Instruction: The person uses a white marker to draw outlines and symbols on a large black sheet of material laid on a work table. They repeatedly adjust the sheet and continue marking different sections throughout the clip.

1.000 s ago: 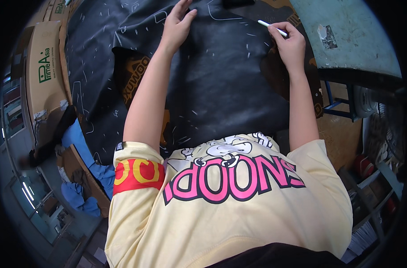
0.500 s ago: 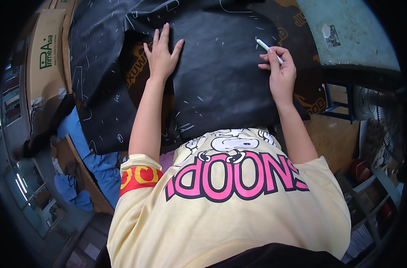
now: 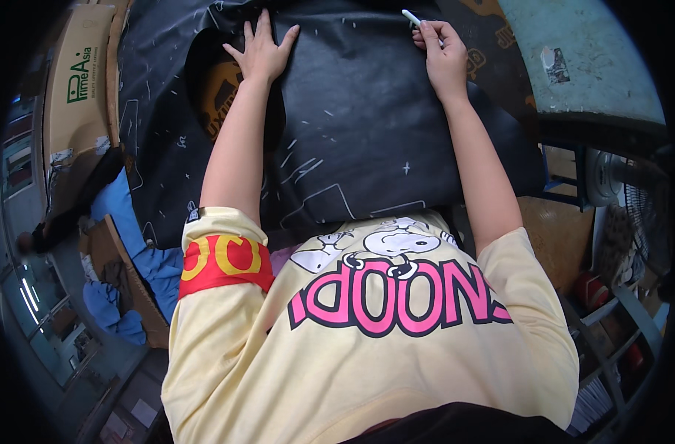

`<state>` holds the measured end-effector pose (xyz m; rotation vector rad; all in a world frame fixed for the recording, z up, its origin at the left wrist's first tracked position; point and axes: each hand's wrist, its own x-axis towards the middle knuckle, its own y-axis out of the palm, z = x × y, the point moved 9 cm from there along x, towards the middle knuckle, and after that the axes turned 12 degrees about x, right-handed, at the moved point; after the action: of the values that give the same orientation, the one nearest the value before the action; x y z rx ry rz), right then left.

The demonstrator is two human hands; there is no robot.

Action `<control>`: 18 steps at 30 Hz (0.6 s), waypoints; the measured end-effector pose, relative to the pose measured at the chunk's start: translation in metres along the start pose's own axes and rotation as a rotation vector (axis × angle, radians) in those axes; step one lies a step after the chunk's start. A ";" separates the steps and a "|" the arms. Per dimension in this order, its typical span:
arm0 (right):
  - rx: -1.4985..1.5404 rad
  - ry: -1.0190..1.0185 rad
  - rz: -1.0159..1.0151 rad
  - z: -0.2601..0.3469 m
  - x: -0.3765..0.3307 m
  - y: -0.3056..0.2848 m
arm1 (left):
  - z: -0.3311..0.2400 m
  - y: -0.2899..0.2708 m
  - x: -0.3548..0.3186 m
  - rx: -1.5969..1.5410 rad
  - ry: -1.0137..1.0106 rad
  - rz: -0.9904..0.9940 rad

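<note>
A large black leather-like sheet [image 3: 352,133] spreads before me, covered with short pale strokes and drawn outlines. My left hand [image 3: 262,55] lies flat on it with fingers spread, beside an irregular hole in the sheet. Through that hole shows a dark brown surface [image 3: 222,92] with orange print. Farther right, my right hand [image 3: 445,63] pinches a slim white marking pen [image 3: 411,18] between thumb and fingers. The pen's far end points up and left over the sheet; whether it touches is not clear.
To the left stands a tall cardboard box [image 3: 82,96], with blue cloth [image 3: 156,274] below it. A pale green surface [image 3: 589,59] adjoins on the right. Below that are a blue metal frame [image 3: 567,177] and a fan [image 3: 611,177].
Both hands have moved farther from my body, the right one also a little left. The black sheet has slid toward me, and more drawn outlines show near my shirt.
</note>
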<state>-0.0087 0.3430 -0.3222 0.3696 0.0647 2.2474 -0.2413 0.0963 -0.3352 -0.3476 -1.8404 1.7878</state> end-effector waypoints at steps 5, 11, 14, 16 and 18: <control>-0.060 0.087 -0.083 0.002 -0.031 -0.044 | 0.013 -0.005 -0.005 -0.131 -0.065 -0.099; -0.296 0.099 -0.039 0.035 -0.082 -0.056 | 0.008 -0.020 -0.007 -0.214 -0.036 -0.182; -0.198 0.150 -0.044 0.035 -0.074 -0.059 | 0.004 -0.024 -0.006 -0.199 -0.023 -0.196; -0.112 0.197 -0.068 0.029 -0.062 -0.063 | 0.003 -0.026 -0.005 -0.205 -0.016 -0.204; -0.170 0.190 -0.035 0.026 -0.050 -0.063 | 0.002 -0.026 -0.005 -0.207 -0.013 -0.204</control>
<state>0.0757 0.3445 -0.3198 0.0630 -0.0202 2.2287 -0.2331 0.0894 -0.3103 -0.2160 -1.9977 1.4723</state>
